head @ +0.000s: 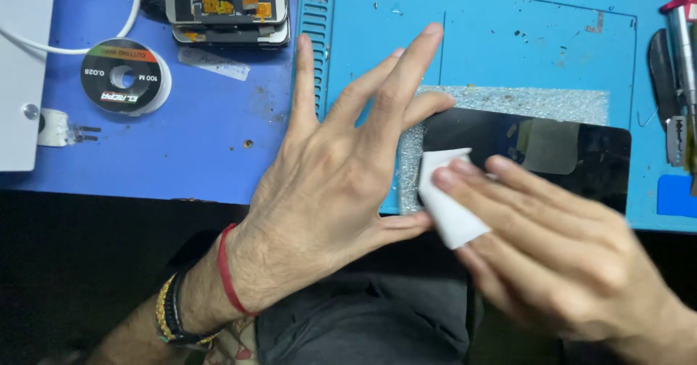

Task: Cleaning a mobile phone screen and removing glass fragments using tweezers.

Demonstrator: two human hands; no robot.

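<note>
- Here, through the head camera, I see the left hand (341, 191) spread wide, its grip open and holding nothing; thumb and little finger rest at the left end of a black glass screen panel (537, 154), steadying it.
- The right hand (559, 256) has its grip closed on a folded white wipe (444, 198); the fingers (501, 191) lie flat along it and press it onto the left part of the panel.
- The panel lies flat on a sheet of bubble wrap (523, 100), which shows beyond its far edge and at its left end; both lie on a light blue work mat (508, 38), near the front edge of the surface.
- A pale rectangular reflection shows on the glass near its middle.
- To the left of the mat, on the darker blue surface (181, 140), sits a round spool of cutting wire (123, 76); a stack of two phone screens (226, 6) lies just behind it, well apart from the hands.
- A white cable (87, 46) curves beside the spool, next to a white box (22, 67) at the left edge.
- At the far right of the mat I see metal hand tools (679, 67), partly cut off by the frame.
- The left wrist wears a red thread (229, 271) and beaded bracelets (170, 314).
</note>
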